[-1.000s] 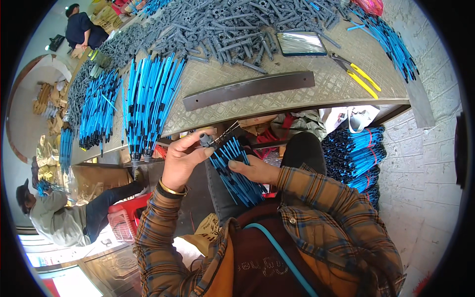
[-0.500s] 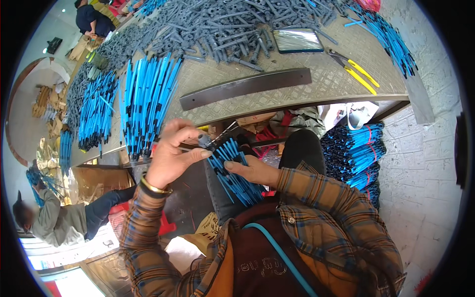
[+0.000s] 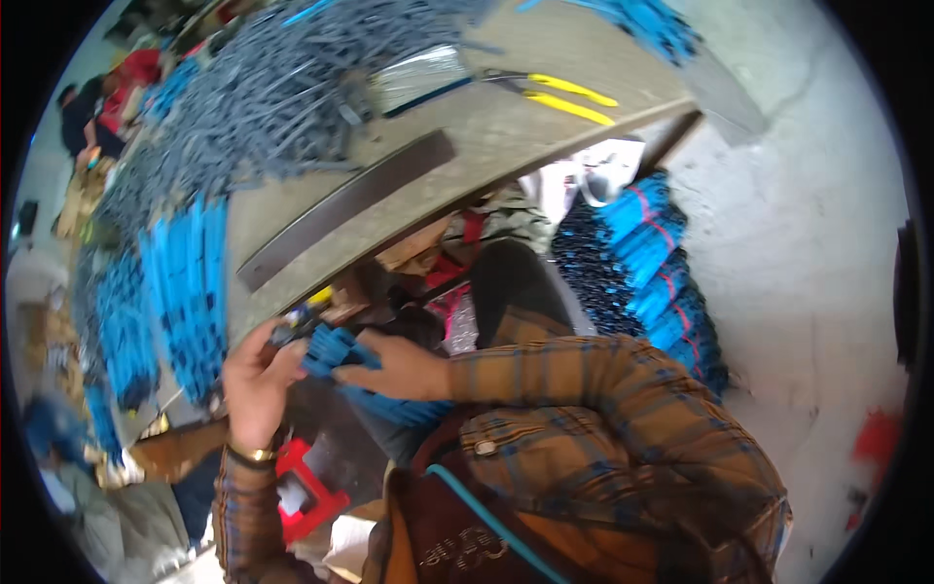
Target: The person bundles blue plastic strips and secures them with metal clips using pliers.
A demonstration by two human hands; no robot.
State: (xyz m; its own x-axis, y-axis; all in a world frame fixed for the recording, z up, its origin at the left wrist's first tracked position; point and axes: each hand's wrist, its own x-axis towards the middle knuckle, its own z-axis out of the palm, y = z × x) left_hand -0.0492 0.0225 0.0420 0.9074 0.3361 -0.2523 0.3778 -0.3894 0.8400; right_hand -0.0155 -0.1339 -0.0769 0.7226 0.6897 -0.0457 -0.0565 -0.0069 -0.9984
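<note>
**Blue bundle pinned low, below the bench edge**

My right hand [image 3: 404, 368] is clamped over a bunch of blue-handled pieces [image 3: 336, 348], fingers wrapped across so they stay squared up & don't fan out. My left hand [image 3: 255, 375] closes on the near end of the same bunch, w/ a small dark piece [image 3: 290, 331] pinched at the fingertips; too blurred to say what it is. I hold it all close to my chest, under the table [image 3: 506, 131], prob. for steadiness. Yellow-handled pliers [image 3: 564, 94] and a dark flat bar [image 3: 345, 206] lie up top, well apart. More blue stacks [image 3: 190, 292] lie on the table, left.
</note>
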